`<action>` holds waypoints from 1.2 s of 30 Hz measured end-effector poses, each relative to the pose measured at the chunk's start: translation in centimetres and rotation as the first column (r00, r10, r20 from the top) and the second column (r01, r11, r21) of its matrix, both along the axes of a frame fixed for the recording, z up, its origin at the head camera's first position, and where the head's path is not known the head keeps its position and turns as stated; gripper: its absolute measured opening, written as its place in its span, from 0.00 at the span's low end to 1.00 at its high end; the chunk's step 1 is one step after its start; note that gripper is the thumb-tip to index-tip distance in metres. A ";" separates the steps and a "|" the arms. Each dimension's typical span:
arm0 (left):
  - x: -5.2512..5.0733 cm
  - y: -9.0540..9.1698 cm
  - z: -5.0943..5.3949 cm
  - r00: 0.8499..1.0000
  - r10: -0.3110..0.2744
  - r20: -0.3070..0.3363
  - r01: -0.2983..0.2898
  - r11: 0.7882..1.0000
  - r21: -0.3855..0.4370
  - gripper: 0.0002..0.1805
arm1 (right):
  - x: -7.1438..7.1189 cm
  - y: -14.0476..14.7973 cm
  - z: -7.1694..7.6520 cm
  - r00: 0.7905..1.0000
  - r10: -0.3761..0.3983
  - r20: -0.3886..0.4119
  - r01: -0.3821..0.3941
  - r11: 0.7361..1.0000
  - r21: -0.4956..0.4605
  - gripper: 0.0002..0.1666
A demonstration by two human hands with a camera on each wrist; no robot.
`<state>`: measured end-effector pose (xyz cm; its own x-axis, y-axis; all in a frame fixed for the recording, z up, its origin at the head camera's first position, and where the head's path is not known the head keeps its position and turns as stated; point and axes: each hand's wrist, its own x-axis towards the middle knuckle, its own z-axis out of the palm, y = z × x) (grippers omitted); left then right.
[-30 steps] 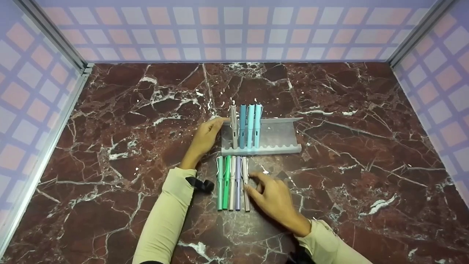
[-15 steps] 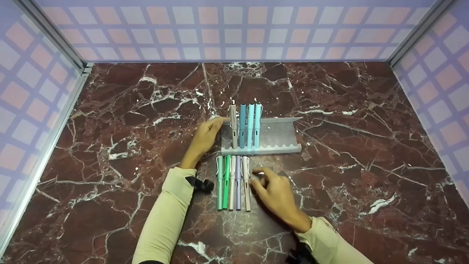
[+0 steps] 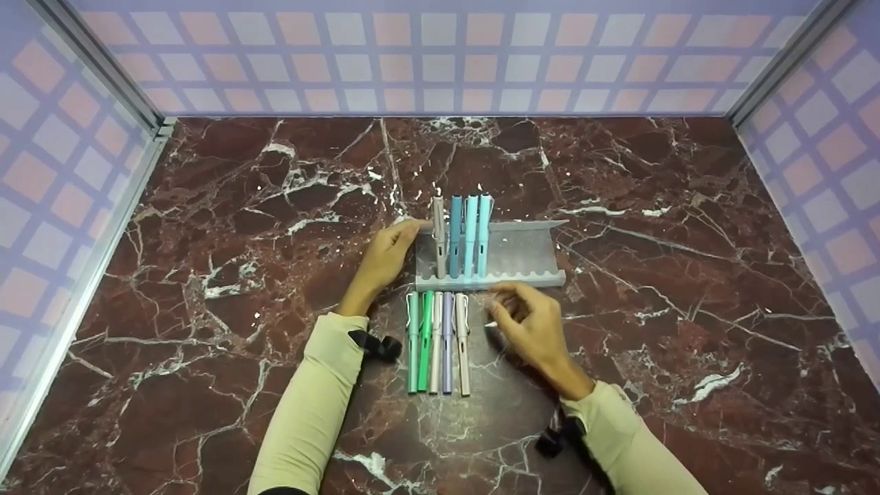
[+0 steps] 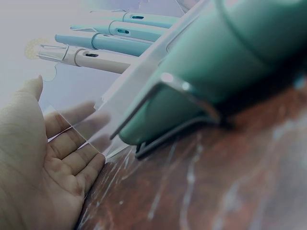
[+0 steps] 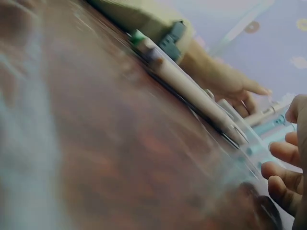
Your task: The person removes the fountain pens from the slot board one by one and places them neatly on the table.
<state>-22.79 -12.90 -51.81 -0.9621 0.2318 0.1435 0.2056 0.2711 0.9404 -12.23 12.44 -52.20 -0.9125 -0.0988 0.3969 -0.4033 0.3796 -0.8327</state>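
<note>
A clear pen stand (image 3: 522,254) with a notched front ledge holds several pens on its left side: a grey-brown pen (image 3: 440,240), a dark teal pen (image 3: 454,240) and two light blue ones. My left hand (image 3: 385,258) touches the stand's left edge; in the left wrist view its fingers lie behind the clear panel, thumb apart. Before the stand lie a mint pen (image 3: 412,344), a green pen (image 3: 425,344), a pale pen (image 3: 436,350), a purple pen (image 3: 447,344) and a beige pen (image 3: 463,344). My right hand (image 3: 533,323), loosely bent and holding nothing, hovers right of them.
The dark red marbled table (image 3: 687,275) runs under everything. A checked back wall (image 3: 440,62) and side walls enclose it. Black wrist devices sit at both sleeves, the left one (image 3: 377,346) close to the mint pen.
My right hand has drawn away from the beige pen, moving right and up toward the stand's front ledge. The beige pen lies almost unmoved; my left hand stays put.
</note>
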 end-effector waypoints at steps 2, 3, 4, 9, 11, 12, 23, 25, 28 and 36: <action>0.0 0.0 0.0 1.000 -0.002 -0.020 0.002 1.000 0.010 0.21 | -0.6 0.3 0.0 0.998 -0.027 -0.056 0.027 1.000 0.000 0.12; 0.0 0.1 0.0 0.999 -0.003 -0.032 0.003 1.000 0.016 0.20 | -0.8 0.4 0.0 0.996 -0.039 -0.083 0.039 0.999 -0.002 0.12; 0.0 0.1 -0.1 0.999 -0.004 -0.046 0.005 1.000 0.022 0.20 | -1.1 0.5 0.0 0.993 -0.049 -0.106 0.048 0.999 -0.007 0.13; 0.0 0.1 -0.1 0.998 0.000 -0.068 0.003 0.999 0.039 0.19 | -2.2 0.7 0.0 0.971 -0.110 -0.210 0.109 0.994 -0.014 0.12; 0.0 0.1 -0.1 0.999 0.001 -0.053 0.001 0.999 0.037 0.19 | -2.7 0.8 0.0 0.959 -0.132 -0.252 0.135 0.991 -0.005 0.11; 0.0 0.1 -0.1 0.999 -0.001 -0.045 0.002 0.999 0.037 0.19 | -3.0 0.8 0.0 0.952 -0.142 -0.273 0.149 0.989 0.003 0.11; 0.1 0.2 0.0 0.999 0.002 -0.032 -0.001 1.000 0.018 0.20 | -5.1 0.2 -0.1 0.921 -0.195 -0.338 0.245 0.963 0.112 0.16; 0.1 0.2 -0.1 1.000 0.003 -0.018 -0.003 1.000 0.010 0.20 | -5.4 0.0 -0.2 0.921 -0.199 -0.334 0.247 0.963 0.108 0.16; 0.1 0.3 -0.2 1.000 0.001 -0.008 -0.001 1.000 0.004 0.21 | -5.8 -0.2 -0.3 0.928 -0.184 -0.323 0.227 0.968 0.103 0.17; 0.0 0.1 -0.2 0.999 0.000 -0.055 0.001 0.999 0.033 0.20 | -6.2 -0.8 -0.2 0.968 -0.064 -0.243 0.083 0.994 0.069 0.20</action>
